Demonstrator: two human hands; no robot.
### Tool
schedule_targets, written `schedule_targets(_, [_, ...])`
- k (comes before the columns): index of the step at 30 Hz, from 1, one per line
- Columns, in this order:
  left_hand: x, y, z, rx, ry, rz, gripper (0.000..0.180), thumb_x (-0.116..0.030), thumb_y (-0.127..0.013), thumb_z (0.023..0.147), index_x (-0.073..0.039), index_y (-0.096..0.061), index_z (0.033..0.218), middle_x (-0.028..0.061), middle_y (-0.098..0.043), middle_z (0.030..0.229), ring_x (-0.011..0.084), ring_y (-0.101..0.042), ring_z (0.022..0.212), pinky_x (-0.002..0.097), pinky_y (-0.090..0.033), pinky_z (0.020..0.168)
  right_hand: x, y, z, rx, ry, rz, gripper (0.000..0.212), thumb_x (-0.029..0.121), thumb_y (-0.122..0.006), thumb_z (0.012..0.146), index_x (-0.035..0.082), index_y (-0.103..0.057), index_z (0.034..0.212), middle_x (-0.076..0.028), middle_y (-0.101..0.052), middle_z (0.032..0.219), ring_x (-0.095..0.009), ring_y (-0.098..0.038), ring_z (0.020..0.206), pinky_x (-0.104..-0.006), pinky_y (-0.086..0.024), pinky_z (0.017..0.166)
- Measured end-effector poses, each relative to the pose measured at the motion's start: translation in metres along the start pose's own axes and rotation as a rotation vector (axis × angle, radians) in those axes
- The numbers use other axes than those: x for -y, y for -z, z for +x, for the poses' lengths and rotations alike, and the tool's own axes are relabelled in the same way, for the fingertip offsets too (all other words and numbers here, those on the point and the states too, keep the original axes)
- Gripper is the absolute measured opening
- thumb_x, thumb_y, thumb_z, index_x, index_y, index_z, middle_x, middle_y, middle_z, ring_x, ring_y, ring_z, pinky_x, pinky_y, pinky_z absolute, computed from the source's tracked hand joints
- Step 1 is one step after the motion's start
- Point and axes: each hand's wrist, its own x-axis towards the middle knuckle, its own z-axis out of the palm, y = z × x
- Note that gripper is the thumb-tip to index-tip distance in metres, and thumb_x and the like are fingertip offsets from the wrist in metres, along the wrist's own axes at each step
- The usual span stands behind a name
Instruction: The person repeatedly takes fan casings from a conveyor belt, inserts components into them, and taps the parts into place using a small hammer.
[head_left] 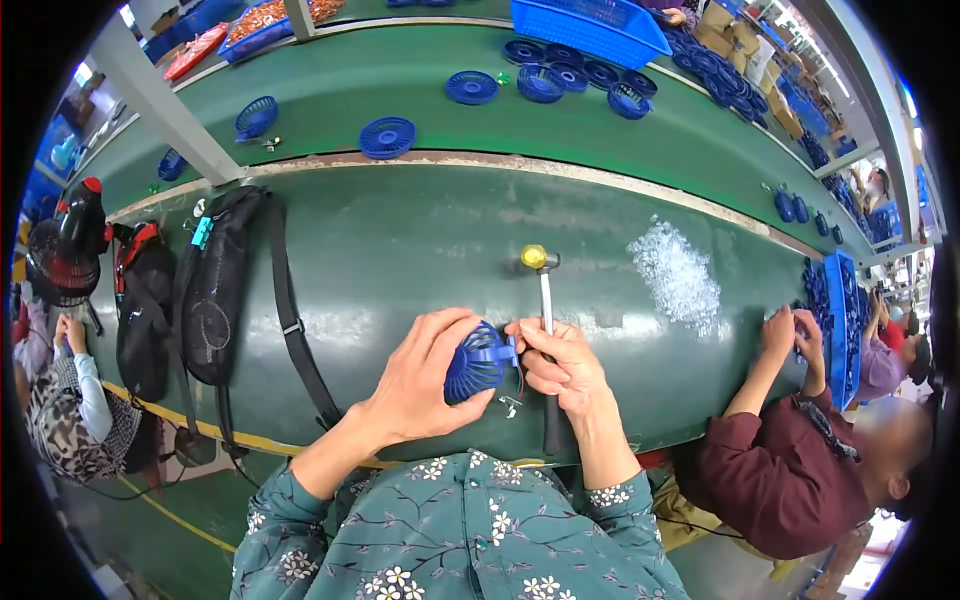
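Note:
My left hand (425, 375) is wrapped around a round blue fan housing (475, 362) with a slatted cage. At the housing's right side, next to a lighter blue bracket (508, 352), the fingers of my right hand (562, 365) are pinched together. Whatever is between those fingertips is too small to make out. Thin wires run down from the housing to a small board (511, 405) near the table. A hammer (546, 295) with a yellow-tipped head lies upright in the picture, its handle passing beneath my right hand.
A pile of small clear plastic pieces (677, 275) lies right on the green table (420, 230). Black bags (222, 290) with straps rest at left. Behind, a green conveyor (330, 85) carries blue fan parts (388, 138) and a blue basket (590, 28). Co-workers (790, 470) sit both sides.

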Motion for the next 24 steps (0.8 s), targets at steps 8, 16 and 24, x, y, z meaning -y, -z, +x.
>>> schedule_targets(8, [-0.001, 0.000, -0.004, 0.007, 0.025, -0.065, 0.076, -0.017, -0.079, 0.068, -0.002, -0.041, 0.133, 0.0182, -0.046, 0.128, 0.0382, -0.051, 0.114, 0.0448, -0.048, 0.094, -0.009, -0.008, 0.000, 0.072, -0.011, -0.006, 0.022, 0.018, -0.058, 0.098, -0.003, -0.065, 0.103, 0.005, -0.043, 0.050, -0.001, -0.027, 0.033, -0.0192, -0.023, 0.030])
schedule_targets(16, [-0.001, 0.004, -0.002, 0.038, 0.107, -0.152, 0.071, -0.020, -0.078, 0.071, -0.002, -0.043, 0.131, 0.0171, -0.048, 0.126, 0.0372, -0.052, 0.115, 0.0441, -0.049, 0.094, -0.016, -0.013, -0.003, 0.065, 0.083, -0.001, 0.021, 0.015, -0.058, 0.098, -0.003, -0.065, 0.106, 0.006, -0.041, 0.050, -0.001, -0.027, 0.034, -0.0197, -0.022, 0.032])
schedule_targets(24, [-0.003, 0.001, -0.002, 0.035, 0.181, -0.063, 0.072, -0.026, -0.078, 0.071, -0.001, -0.046, 0.131, 0.0181, -0.049, 0.126, 0.0374, -0.054, 0.114, 0.0448, -0.050, 0.091, -0.009, -0.016, -0.012, 0.044, 0.115, -0.171, 0.026, 0.010, -0.061, 0.095, -0.004, -0.063, 0.116, 0.002, -0.053, 0.063, -0.001, -0.030, 0.038, -0.0193, -0.022, 0.035])
